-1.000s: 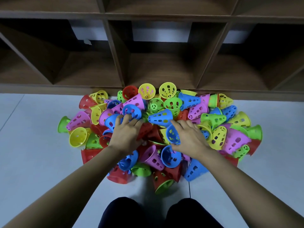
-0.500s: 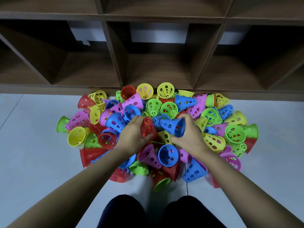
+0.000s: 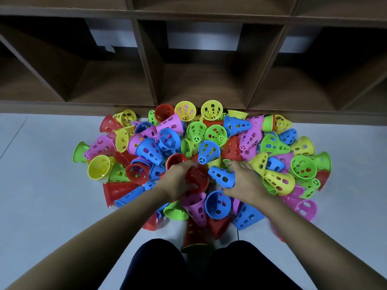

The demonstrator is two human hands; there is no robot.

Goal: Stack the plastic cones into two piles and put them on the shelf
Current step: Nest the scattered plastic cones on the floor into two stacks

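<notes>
Nearest to the camera are the person's knees in dark trousers (image 3: pixel 165 266), on the pale floor (image 3: pixel 41 185). Both forearms reach forward from there into the heap of plastic cones (image 3: pixel 270 144), which lies on the floor right in front of the shelf (image 3: pixel 62 105). No pile is started yet, so I judge the task to be at its very beginning.

The left hand (image 3: pixel 177 183) has its fingers curled round a red cone (image 3: pixel 198 177) at the middle of the heap. This cone is blurred, and I cannot say surely which way its mouth opens. The right hand (image 3: pixel 247 181) grips a blue cone (image 3: pixel 222 176) at its wide end, between thumb and fingers.

The two cones are just beside each other, the blue one on the right. Its long axis runs from near-right to far-left, and the narrow tip points toward the red cone. To nest them, one tip must probably enter the other mouth, so one cone needs turning.

Beyond the heap, the shelf compartments are open toward the person, the middle one directly ahead.
</notes>
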